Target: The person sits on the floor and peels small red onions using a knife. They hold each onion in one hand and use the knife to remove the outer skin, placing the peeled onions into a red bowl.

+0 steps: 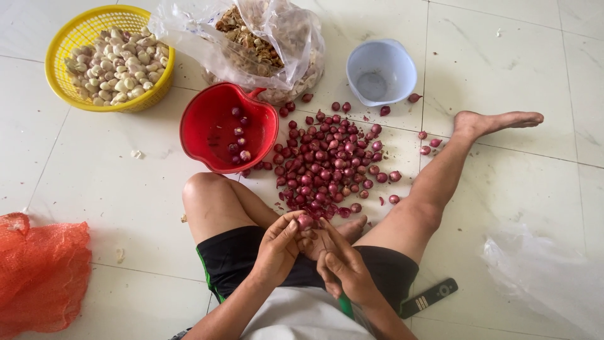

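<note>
I sit on a white tiled floor with my legs spread. My left hand pinches a small purple shallot at its fingertips. My right hand is close beside it, fingers curled toward the shallot; whether it holds a tool I cannot tell. A heap of purple shallots lies on the floor between my legs. A red bowl to its left holds a few peeled shallots.
A yellow basket of garlic cloves stands at the back left. A clear plastic bag of skins and a pale blue bowl sit behind the heap. An orange mesh sack lies left, a black remote and clear plastic right.
</note>
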